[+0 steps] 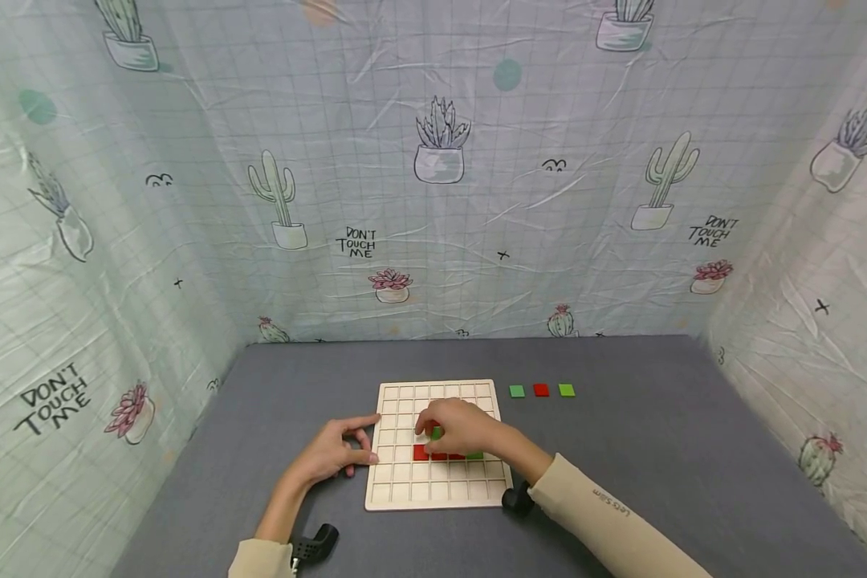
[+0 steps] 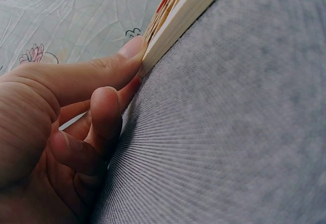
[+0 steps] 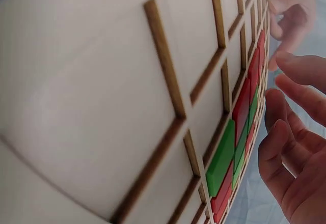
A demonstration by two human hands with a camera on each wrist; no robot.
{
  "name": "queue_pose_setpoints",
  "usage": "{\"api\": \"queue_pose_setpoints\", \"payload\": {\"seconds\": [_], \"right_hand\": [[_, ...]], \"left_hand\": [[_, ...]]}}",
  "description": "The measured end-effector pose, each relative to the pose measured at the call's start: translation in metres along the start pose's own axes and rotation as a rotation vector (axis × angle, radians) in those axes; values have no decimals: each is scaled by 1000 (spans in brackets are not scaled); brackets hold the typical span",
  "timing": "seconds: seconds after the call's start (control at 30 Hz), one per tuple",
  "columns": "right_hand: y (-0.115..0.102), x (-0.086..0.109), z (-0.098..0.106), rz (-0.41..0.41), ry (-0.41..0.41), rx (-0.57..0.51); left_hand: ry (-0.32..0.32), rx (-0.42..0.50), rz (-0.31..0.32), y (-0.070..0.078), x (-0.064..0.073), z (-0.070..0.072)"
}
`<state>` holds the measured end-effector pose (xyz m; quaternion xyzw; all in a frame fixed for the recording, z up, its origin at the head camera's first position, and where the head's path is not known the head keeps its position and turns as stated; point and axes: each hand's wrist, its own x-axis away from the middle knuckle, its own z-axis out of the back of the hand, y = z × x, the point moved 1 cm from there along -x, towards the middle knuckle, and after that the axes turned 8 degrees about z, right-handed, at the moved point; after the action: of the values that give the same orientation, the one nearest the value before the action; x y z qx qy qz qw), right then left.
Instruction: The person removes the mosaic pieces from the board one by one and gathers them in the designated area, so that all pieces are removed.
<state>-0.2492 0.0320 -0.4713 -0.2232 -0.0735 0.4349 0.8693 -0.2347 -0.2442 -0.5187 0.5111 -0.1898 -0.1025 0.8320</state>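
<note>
A square wooden grid board (image 1: 397, 494) lies on the grey tabletop in the head view. My left hand (image 1: 332, 451) touches its left edge with thumb and index finger spread apart; the left wrist view shows the thumb (image 2: 109, 74) against the board's rim. Over the middle of the board, my right hand (image 1: 461, 427) is bent down with no tile visible between its fingers. Beneath it, a row of red tiles (image 1: 421, 453) ends in a green tile (image 1: 474, 456), partly covered by the hand. Another green tile (image 1: 437, 433) shows between thumb and fingers.
Three loose tiles lie in a row beyond the board's upper right corner: a green tile (image 1: 516, 391), a red tile (image 1: 541, 390) and a light green tile (image 1: 567, 390). A cactus-printed cloth (image 1: 477, 209) encloses the tabletop at the back and sides.
</note>
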Motion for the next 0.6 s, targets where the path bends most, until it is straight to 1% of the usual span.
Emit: {"api": "queue_pose_setpoints", "payload": {"seconds": [0.1, 0.23, 0.43, 0.6], "right_hand": [[-2, 0, -1, 14, -4, 21], [-3, -1, -3, 4, -11, 24], [-4, -2, -6, -15, -30, 10], [-6, -2, -6, -6, -33, -2]], "left_hand": [[-4, 1, 0, 1, 0, 0], [-4, -5, -1, 0, 1, 0], [-11, 6, -3, 1, 1, 0], [-15, 12, -8, 1, 1, 0]]}}
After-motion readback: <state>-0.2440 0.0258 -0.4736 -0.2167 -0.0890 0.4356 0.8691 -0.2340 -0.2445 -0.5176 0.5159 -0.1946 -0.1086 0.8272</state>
